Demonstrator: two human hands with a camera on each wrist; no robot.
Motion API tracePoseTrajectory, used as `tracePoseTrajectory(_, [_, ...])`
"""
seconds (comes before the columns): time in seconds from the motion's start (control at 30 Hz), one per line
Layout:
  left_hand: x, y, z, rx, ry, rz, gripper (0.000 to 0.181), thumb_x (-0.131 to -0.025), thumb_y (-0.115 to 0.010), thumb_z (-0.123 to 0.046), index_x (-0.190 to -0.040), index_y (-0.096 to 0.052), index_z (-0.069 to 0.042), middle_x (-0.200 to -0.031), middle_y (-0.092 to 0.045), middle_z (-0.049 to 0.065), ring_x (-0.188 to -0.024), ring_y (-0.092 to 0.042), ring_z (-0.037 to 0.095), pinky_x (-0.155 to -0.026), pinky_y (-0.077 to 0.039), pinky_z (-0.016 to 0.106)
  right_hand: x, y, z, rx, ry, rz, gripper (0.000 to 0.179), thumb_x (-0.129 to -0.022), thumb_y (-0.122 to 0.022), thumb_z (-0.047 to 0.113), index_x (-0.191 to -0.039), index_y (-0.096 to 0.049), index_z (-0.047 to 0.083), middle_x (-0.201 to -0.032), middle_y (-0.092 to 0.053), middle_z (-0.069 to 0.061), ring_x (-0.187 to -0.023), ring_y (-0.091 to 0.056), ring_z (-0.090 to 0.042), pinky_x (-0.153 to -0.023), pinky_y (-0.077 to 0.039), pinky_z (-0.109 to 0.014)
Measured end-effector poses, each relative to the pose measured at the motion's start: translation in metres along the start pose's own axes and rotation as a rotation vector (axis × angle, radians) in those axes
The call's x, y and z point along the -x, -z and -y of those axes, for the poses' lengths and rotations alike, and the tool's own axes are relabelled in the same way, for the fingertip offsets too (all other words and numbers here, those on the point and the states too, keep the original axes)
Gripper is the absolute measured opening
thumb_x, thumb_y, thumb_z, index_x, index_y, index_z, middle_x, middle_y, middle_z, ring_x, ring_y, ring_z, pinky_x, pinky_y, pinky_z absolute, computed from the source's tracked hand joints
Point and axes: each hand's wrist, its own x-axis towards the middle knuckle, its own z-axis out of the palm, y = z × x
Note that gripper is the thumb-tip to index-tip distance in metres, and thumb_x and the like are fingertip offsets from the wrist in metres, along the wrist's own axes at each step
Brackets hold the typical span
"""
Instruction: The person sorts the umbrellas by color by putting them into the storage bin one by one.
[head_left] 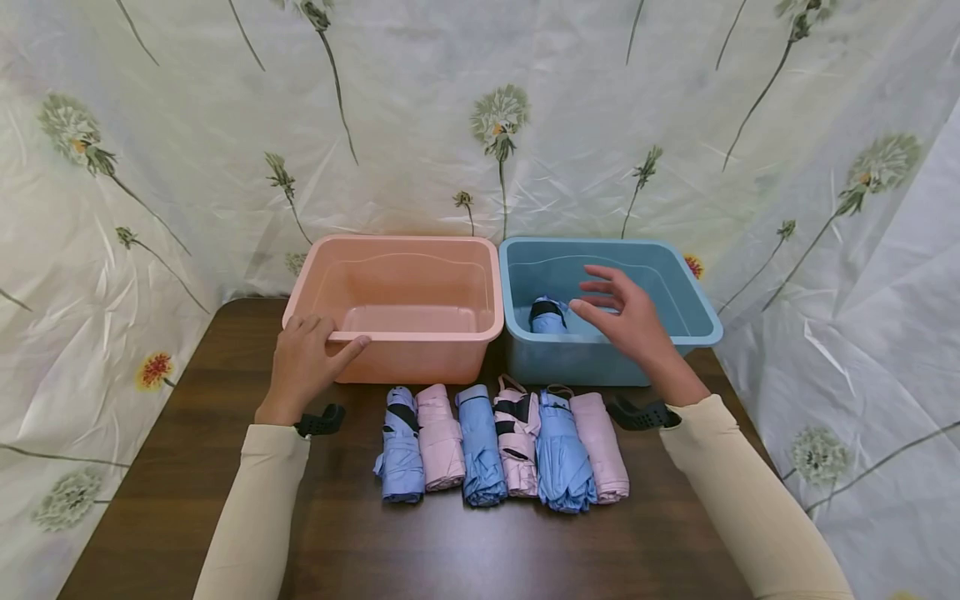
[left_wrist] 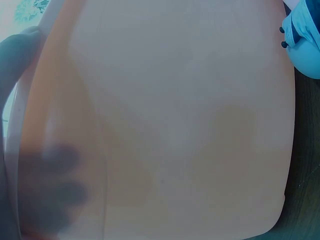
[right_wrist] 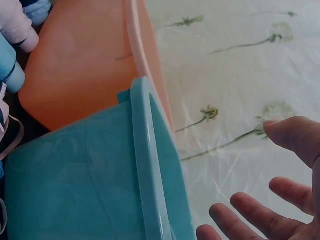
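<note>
Because the blue bin (head_left: 577, 363) intervenes, the umbrella inside (head_left: 549, 320) shows partly.

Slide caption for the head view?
Left hand grips the orange bin, right hand hovers above the blue bin with a blue umbrella inside, six more umbrellas in front.

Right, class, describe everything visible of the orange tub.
The orange tub is rectangular, plastic-looking and slightly translucent, with rounded corners and an outturned rim. Open-topped, it stands upright on the dark table, left of the blue tub, nothing visible inside. The left hand grips its rim at the near-left corner, dark shape showing through the wall.
</note>
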Motion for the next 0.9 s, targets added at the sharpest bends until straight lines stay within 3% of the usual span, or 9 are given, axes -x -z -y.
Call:
tracePoseTrajectory(0.23, [0.000, 0.000, 0.000, -0.001, -0.012, -0.024, 0.050, -0.079, -0.072, -0.048, -0.069, -0.046, -0.007, -0.068, -0.040, 0.006, -0.072, -0.040, 0.027, -0.066, -0.029, 0.039, 0.011, 0.005, 0.001, 0.001, 0.012, -0.027, 0.061, -0.090, -0.069, 0.032, -0.143, -0.042, 0.018, -0.134, -0.054, -0.014, -0.119, -0.056, -0.031, -0.091, -0.046, -0.055])
tracePoseTrajectory(0.5, [0.000, 0.000, -0.001, -0.005, 0.001, 0.001, 0.050, -0.080, -0.071, -0.050, -0.070, -0.045, -0.008, -0.069, -0.041, 0.006, -0.073, -0.040, 0.027, -0.067, -0.030, 0.040, 0.029, 0.008, -0.003, 0.026, 0.033, -0.044, 0.062, -0.091, -0.068, 0.028, -0.145, -0.040, 0.015, -0.133, -0.055, -0.016, -0.117, -0.057, -0.033, -0.088, -0.048, -0.050])
tracePoseTrajectory(0.9, [0.000, 0.002, -0.003, 0.002, 0.002, -0.008, 0.052, -0.079, -0.072, -0.051, -0.072, -0.047, -0.006, -0.070, -0.041, 0.006, -0.075, -0.041, 0.027, -0.066, -0.029, 0.040, 0.052, 0.008, -0.016, 0.027, 0.000, -0.048, 0.059, -0.091, -0.067, 0.028, -0.143, -0.042, 0.014, -0.131, -0.056, -0.017, -0.117, -0.058, -0.034, -0.087, -0.048, -0.048])
